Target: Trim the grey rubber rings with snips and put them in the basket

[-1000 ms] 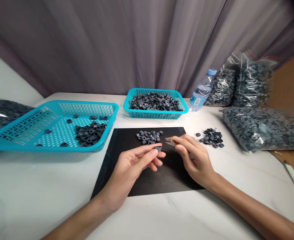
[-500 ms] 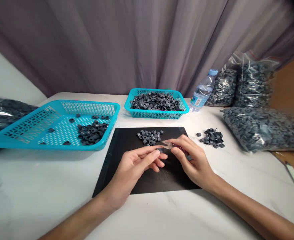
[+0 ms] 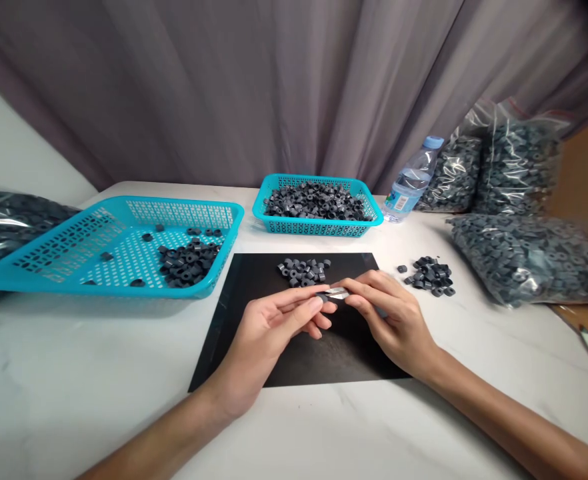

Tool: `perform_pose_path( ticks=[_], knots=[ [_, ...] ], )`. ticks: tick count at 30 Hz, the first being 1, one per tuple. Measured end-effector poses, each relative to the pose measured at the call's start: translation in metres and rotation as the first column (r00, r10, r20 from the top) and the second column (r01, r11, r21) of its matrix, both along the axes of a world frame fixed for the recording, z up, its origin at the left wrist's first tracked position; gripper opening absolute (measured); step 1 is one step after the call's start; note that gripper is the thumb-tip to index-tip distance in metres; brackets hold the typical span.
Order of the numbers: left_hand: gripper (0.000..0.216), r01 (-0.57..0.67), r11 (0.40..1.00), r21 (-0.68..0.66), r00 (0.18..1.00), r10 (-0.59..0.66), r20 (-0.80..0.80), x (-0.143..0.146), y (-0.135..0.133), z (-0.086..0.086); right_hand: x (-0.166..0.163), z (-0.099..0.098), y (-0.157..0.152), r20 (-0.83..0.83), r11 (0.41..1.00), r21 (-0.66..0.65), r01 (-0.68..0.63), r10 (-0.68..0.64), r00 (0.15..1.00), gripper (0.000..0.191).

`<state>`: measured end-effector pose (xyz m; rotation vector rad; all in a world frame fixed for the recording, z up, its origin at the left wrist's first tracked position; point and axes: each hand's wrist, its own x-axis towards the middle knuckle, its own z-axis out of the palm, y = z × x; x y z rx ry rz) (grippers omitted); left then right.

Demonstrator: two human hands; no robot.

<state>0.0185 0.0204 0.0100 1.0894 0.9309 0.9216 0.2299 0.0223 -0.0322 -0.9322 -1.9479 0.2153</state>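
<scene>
Between thumb and forefinger, my left hand [image 3: 279, 330] pinches a small dark grey ring [image 3: 323, 297], mostly covered by the fingertips. My right hand [image 3: 389, 317] is closed round a knife, whose short pointed blade [image 3: 338, 293] reaches the ring's upper side; the handle is hidden in the palm. Both hands are above a black mat [image 3: 319, 363]. On the mat's far part, just beyond the fingers, lies a pile of grey rings [image 3: 303, 272]. Another loose pile of grey rings [image 3: 431, 275] sits on the white table, right of the mat.
A large blue basket [image 3: 99, 288] with some rings stands left, and a smaller blue basket [image 3: 319, 227] full of rings stands behind the mat. A water bottle [image 3: 409, 187] and plastic bags of rings [image 3: 534, 260] are at the right. Another bag [image 3: 9, 220] lies far left.
The blade has turned in my right hand and now lies flatter, its bright face showing against the ring. My left hand keeps its pinch. The whole view has shifted slightly.
</scene>
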Motion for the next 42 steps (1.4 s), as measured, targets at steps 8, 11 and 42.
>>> perform_pose_path(
  ticks=[8, 11, 42],
  knots=[
    [0.026, -0.008, 1.0, -0.001, 1.0, 0.008, -0.001, 0.0, 0.001, -0.002, 0.001, 0.002, 0.0, 0.06, 0.999, 0.042, 0.008, -0.01, 0.998, 0.027],
    [0.025, -0.007, 1.0, -0.001, 1.0, 0.007, -0.006, 0.0, 0.001, -0.003, 0.0, 0.003, 0.0, 0.073, 0.999, 0.05, 0.014, -0.018, 0.997, 0.026],
    [0.026, 0.063, 0.998, 0.013, 0.989, -0.061, -0.136, -0.003, 0.004, -0.009, -0.013, 0.002, -0.003, -0.261, 0.897, -0.399, -0.192, 0.09, 0.961, 0.018]
  ],
)
